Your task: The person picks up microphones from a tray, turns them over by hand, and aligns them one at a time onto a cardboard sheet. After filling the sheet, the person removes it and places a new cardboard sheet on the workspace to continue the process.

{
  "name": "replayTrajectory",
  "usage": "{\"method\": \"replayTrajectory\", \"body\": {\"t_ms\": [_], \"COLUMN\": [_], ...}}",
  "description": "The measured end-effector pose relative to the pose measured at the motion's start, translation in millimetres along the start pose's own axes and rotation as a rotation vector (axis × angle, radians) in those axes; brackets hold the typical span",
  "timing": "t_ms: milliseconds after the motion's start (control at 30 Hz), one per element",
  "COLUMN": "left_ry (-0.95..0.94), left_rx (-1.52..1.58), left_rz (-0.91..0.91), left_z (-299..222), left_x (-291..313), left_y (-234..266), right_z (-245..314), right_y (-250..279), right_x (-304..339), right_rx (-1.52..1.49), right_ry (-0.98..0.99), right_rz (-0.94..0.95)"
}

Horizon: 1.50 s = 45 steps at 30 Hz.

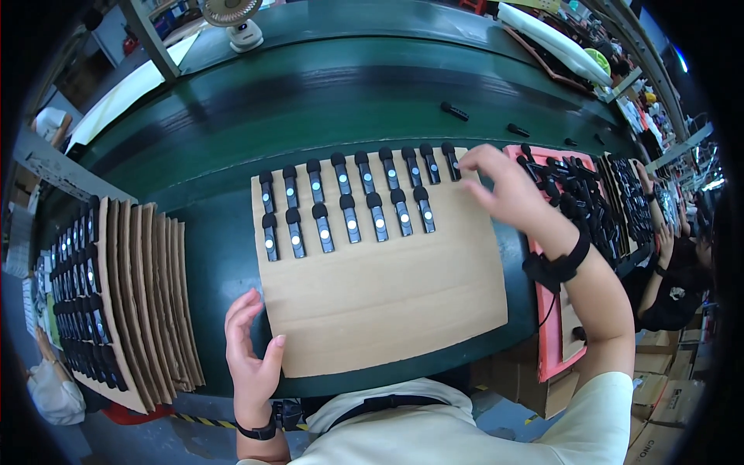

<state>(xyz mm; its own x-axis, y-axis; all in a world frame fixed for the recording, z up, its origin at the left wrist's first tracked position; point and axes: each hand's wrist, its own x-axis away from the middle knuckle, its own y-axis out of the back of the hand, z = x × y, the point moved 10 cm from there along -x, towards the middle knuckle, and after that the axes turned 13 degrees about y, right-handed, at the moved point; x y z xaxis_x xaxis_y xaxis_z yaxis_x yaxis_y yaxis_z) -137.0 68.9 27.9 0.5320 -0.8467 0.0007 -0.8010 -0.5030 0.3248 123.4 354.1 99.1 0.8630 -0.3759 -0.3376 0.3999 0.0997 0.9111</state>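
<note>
A cardboard sheet (pixel 387 302) lies in front of me on a dark green work surface. Two rows of small black clip-on microphones (pixel 350 219) with foam tops and pale round dots are laid along its far half. The far row is longer and ends at the right with one microphone (pixel 455 164) by the sheet's corner. Beside that one hovers my right hand (pixel 504 190), thumb and index finger apart and nothing seen between them. My left hand (pixel 254 353) is at the sheet's near left edge, fingers spread and holding nothing.
At right, a pink tray (pixel 548 325) holds a heap of black microphones (pixel 577 186). Upright cardboard sheets (pixel 147 294) stand at left, the outermost bearing microphones. Loose microphones (pixel 455 111) lie on the green belt (pixel 349 93). A small fan (pixel 244 35) stands beyond; people work on both sides.
</note>
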Motion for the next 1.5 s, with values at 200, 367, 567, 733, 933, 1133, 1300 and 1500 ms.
{"method": "replayTrajectory", "body": {"t_ms": [200,367,567,733,933,1133,1300,1500], "left_ry": [0.017,-0.011,-0.102,-0.137,-0.296,-0.484,-0.555,-0.471], "left_rx": [-0.021,-0.102,-0.151,-0.118,-0.065,-0.135,-0.184,-0.116], "left_rz": [-0.014,-0.107,-0.182,-0.163,-0.07,0.184,0.325,0.331], "left_z": [17.1,7.2,-18.4,-40.9,-85.2,-130.1,-145.6,-130.3], "left_x": [-2.6,-3.9,0.4,14.6,17.5,42.8,59.0,67.1], "left_y": [23.7,31.6,35.6,23.0,-0.9,-66.8,-110.2,-107.7], "right_z": [-104.5,-161.6,-184.5,-148.8,1.7,124.3,152.6,166.1], "right_y": [-25.0,-46.7,-53.8,-26.4,11.1,1.0,-16.6,-27.3], "right_x": [-12.3,-38.5,-46.4,-24.8,15.7,86.1,111.0,114.6], "right_rx": [0.086,0.205,0.142,-0.209,-0.791,-0.926,-1.139,-1.154], "right_ry": [-0.291,-0.337,-0.471,-0.477,-0.414,-0.373,-0.334,-0.23], "right_rz": [-0.021,-0.034,0.019,-0.128,-0.203,0.006,-0.039,-0.229]}}
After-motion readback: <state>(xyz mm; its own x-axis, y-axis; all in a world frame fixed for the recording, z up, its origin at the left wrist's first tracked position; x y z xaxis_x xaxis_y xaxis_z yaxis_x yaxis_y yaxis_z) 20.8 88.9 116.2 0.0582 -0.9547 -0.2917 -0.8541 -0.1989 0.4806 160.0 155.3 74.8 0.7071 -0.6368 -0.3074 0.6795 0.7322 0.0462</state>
